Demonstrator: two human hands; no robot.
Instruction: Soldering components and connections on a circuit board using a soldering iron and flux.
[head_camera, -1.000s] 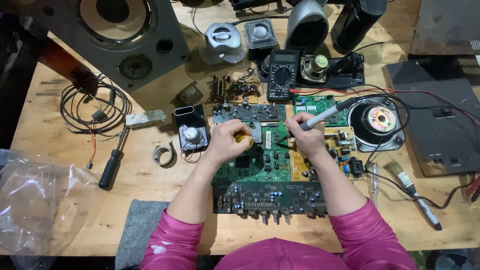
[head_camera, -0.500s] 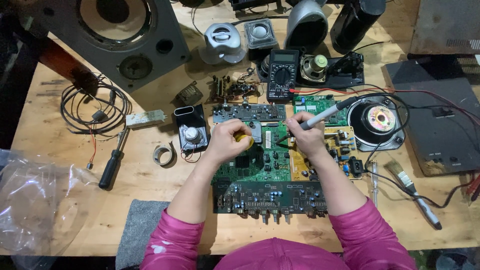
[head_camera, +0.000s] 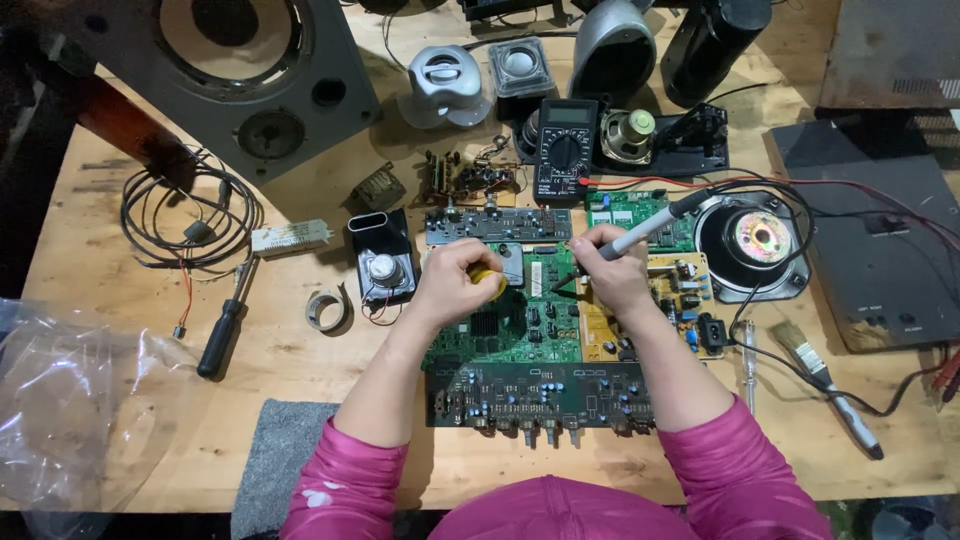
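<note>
Electronics repair workshop: circuit boards (head_camera: 520, 330), multimeter (head_camera: 565, 150), speaker parts (head_camera: 445, 72).

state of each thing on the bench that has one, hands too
left hand: closed on a small yellow object, over the green circuit board
right hand: gripping grey pen-shaped tool, tip on the board
black multimeter: lying flat, red lead attached
black-handled screwdriver: lying unused

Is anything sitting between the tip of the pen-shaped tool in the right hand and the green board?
Nothing visible does. The right hand holds the grey tool with its dark tip down on the green circuit board; the left hand, holding something yellow, rests beside it.
</note>
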